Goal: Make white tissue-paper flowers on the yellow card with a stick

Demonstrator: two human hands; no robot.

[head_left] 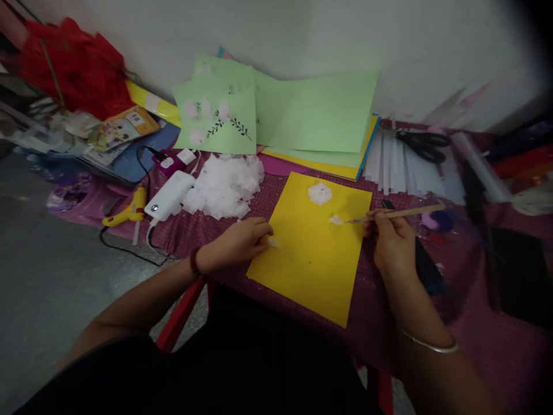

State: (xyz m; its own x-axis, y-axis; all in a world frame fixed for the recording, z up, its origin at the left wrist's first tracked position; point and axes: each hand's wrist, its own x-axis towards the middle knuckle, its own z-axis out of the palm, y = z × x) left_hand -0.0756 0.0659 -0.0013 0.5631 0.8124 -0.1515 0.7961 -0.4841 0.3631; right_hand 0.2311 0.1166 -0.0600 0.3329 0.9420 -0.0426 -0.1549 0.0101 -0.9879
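Observation:
A yellow sheet of paper (315,248) lies on the pink patterned cloth in front of me. My right hand (391,242) is closed around a thin wooden brush (406,212), whose tip touches a small white tuft (336,219) on the sheet. A larger white tuft (319,193) sits near the sheet's top edge. At the sheet's left edge rests my left hand (239,239), fingers curled and pinching a small white bit (272,242).
A heap of white fluffy pieces (224,184) lies left of the sheet, next to a white power bank (169,196) and a yellow glue gun (125,213). Green sheets (311,109) lean on the wall, one showing a flower picture (216,118). Scissors (423,144) and white strips (401,167) are at the right.

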